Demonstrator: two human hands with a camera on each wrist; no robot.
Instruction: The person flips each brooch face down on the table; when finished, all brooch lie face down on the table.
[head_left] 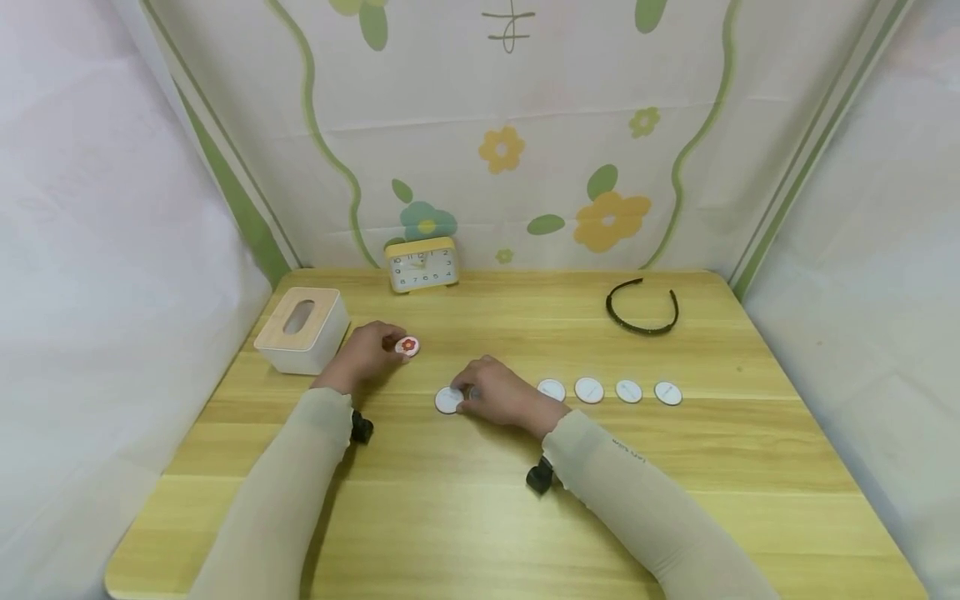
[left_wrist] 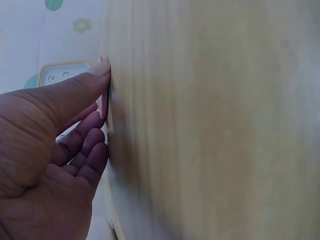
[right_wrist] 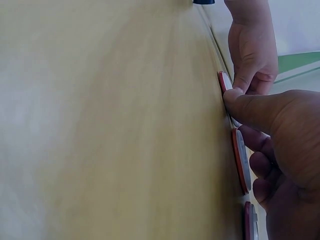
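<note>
My left hand (head_left: 367,354) pinches a small round badge (head_left: 408,346) with a red flower on its pale face. In the left wrist view that badge (left_wrist: 103,92) appears edge-on, on or just above the table, between thumb and fingers. My right hand (head_left: 498,392) grips the edge of a white-backed round badge (head_left: 448,400) lying on the table. Its red rim shows in the right wrist view, under the thumb (right_wrist: 250,106). Another badge (right_wrist: 240,160) lies beneath the curled fingers. Several more white-backed badges (head_left: 589,390) continue the row rightward, the nearest partly hidden by my right wrist.
A white tissue box (head_left: 303,342) with a wooden lid stands left of my left hand. At the table's back edge is a yellow alarm clock (head_left: 423,265). A black headband (head_left: 641,325) lies at the back right. Patterned cloth walls (head_left: 555,108) enclose the wooden table (head_left: 450,517).
</note>
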